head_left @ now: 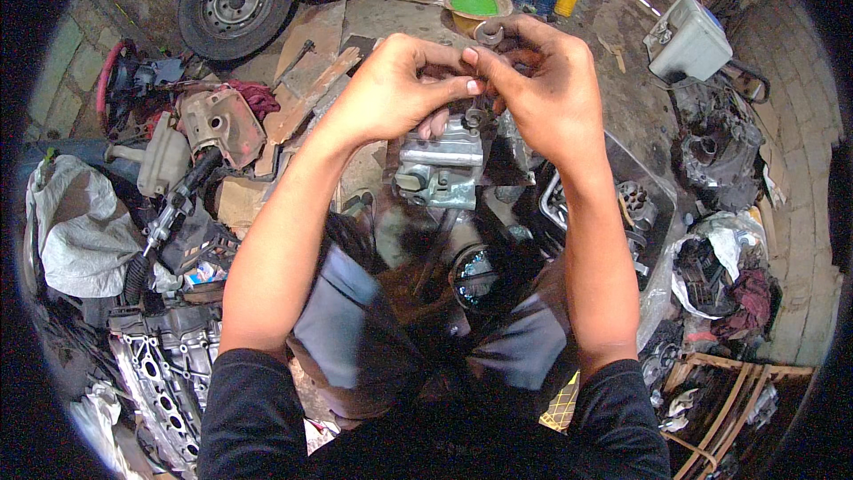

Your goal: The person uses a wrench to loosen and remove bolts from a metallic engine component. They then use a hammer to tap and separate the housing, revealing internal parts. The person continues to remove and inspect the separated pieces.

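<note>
An open-ended spanner [488, 34] was in the person's right hand [548, 76], at the far middle of the scene, its forked end showing on the far side of the curled fingers. Those fingers were clamped on it, the thumb bent in toward the left hand [402, 87]. The left hand's thumb and fingers were drawn together, the two hands meeting or nearly so; whether the left gripped anything could not be told. A small metal piece showed just below the fingertips, but whether it was part of the spanner could not be made out.

Just nearer than the hands was a silvery metal casting [451, 163], between the forearms. Nearer again, between the person's knees, was a dark round object [475, 278] with a bright centre. On the right, beyond the right forearm, metal parts lay in a dark tray [658, 200].

Farther left were a pale plastic reservoir [165, 156] and a red-rimmed steering wheel [108, 84], with an engine cylinder head [163, 382] at the near left. A wheel with a tyre [235, 3] was at the far left, and a yellow tub with a green inside [476, 3] stood beyond the hands. At the far right was a pale plastic box [690, 40], with a dark metal housing [721, 144] nearer than it. A wooden frame [745, 391] was at the near right.
</note>
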`<control>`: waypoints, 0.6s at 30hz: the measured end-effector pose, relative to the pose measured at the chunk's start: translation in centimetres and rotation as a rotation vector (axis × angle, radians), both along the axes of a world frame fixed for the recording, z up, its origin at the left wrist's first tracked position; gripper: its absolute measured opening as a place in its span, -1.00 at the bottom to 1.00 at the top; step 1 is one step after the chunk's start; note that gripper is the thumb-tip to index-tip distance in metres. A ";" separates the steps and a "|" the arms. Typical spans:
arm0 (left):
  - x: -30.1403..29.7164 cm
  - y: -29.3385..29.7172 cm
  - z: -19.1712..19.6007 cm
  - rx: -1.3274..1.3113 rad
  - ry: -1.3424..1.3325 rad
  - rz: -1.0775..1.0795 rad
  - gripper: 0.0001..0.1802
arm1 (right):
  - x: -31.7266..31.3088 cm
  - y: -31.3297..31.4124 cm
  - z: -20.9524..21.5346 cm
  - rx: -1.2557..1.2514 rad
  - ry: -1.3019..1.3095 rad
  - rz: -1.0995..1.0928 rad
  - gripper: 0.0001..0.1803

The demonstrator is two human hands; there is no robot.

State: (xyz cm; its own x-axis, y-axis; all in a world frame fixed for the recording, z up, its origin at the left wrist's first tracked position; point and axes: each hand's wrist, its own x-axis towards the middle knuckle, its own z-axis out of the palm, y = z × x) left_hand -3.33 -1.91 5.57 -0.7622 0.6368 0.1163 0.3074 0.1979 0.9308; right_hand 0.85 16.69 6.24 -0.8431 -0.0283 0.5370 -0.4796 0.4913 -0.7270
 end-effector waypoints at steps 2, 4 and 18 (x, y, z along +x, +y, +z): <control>-0.5 -0.2 -0.3 -0.011 -0.010 -0.074 -0.78 | 0.0 0.1 0.0 0.029 0.005 0.013 -0.77; -0.6 -0.2 -0.6 -0.017 -0.010 -0.113 -0.78 | 0.1 0.2 0.0 0.057 -0.005 0.021 -0.74; 0.0 0.5 -0.4 0.000 0.028 0.005 -0.83 | 0.8 0.9 0.8 0.052 -0.026 0.130 -0.63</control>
